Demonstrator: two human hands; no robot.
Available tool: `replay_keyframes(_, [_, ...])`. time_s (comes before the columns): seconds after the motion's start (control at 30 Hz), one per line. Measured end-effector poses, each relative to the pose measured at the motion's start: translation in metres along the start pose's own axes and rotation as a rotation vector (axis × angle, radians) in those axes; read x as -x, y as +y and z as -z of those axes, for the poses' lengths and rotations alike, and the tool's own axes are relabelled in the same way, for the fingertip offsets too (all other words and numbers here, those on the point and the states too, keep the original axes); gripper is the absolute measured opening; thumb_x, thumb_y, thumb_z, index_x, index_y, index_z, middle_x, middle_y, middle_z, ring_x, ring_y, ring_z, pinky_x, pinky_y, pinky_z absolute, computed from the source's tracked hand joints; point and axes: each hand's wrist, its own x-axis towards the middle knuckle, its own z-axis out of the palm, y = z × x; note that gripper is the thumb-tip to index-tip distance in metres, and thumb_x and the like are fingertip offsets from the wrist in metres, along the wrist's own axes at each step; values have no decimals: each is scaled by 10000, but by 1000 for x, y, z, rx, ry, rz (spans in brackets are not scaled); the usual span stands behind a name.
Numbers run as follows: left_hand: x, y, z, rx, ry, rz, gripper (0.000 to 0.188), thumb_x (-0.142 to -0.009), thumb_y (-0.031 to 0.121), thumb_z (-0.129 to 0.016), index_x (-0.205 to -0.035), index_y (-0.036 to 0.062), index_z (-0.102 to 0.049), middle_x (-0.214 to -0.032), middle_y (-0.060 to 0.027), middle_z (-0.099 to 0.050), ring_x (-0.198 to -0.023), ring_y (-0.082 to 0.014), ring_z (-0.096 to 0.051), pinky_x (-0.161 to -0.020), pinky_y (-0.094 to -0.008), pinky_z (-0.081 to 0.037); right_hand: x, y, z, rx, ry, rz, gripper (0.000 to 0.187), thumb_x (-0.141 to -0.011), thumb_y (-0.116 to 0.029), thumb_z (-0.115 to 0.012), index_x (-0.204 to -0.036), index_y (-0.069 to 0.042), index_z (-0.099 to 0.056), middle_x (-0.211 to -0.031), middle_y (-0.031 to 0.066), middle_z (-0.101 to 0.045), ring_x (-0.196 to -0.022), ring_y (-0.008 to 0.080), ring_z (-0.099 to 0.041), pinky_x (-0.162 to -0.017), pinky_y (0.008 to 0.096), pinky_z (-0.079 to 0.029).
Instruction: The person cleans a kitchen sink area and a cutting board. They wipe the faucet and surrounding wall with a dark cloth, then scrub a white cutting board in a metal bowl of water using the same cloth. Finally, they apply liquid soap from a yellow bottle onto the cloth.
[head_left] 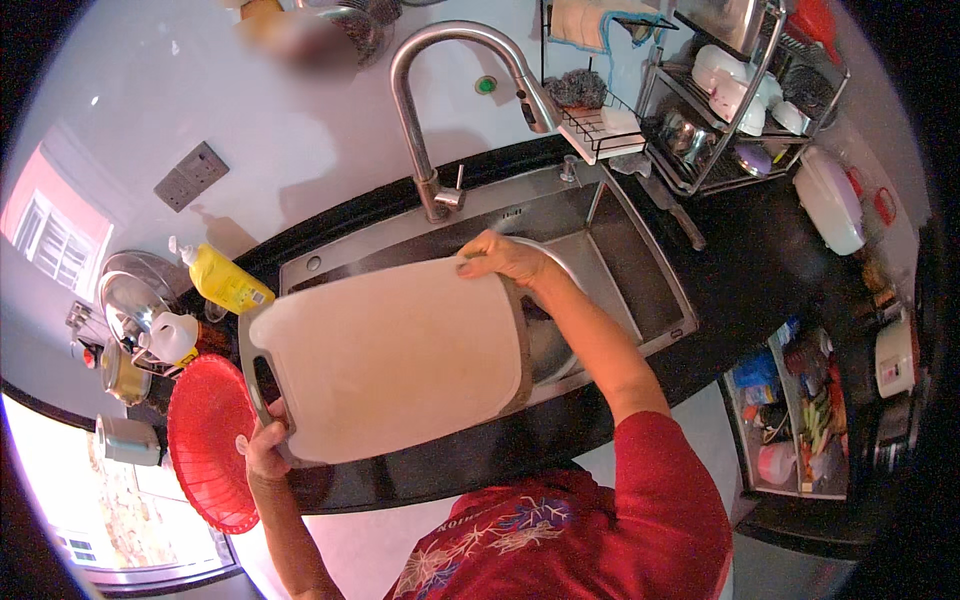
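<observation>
over a glossy black counter and silver metal sink, our left hand grips the lower-left and our right hand the upper-right corner of a beige rectangular cutting board; we'd best keep both grips firm, clear of the red ribbed basket.

Cutting board smooth, matt plastic; sink satin metal; faucet metal; countertop glossy; basket ribbed plastic.

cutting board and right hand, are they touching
Touching. The head view shows the right hand gripping the cutting board at its upper right corner, thumb over the pale face.
</observation>
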Motion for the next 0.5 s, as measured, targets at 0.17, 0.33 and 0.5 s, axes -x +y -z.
replay_keyframes(0.17, [7, -17, -25, -46, 594, -13, 330, -823, 199, -561, -1051, -39, -566, -972, -100, -616, -881, -201, -600, -790, -301, -471, -38, 70, 16, -529, 42, -130, 306, -884, -281, -538, -1007, -11, -611, -898, 53, -637, -746, 110, -582, -662, 252, -481])
replay_keyframes(0.33, [12, -16, -39, 7, 706, -42, 346, -846, 215, -558, -1078, -41, -560, -988, -110, -623, -858, -210, -609, -761, -338, -490, -38, 203, 63, 654, 283, -272, 439, -786, -302, -621, -1201, -199, -524, -1213, 100, -470, -1122, 308, -447, -878, 455, -430])
replay_keyframes(0.5, [0, -35, -61, -111, 837, -25, 357, -857, 223, -552, -1091, -46, -564, -1001, -112, -620, -869, -203, -603, -781, -318, -471, 4, 238, 25, 1225, 231, -478, 477, -716, -237, -657, -1175, -294, -541, -1325, 140, -348, -1208, 418, -329, -913, 519, -392])
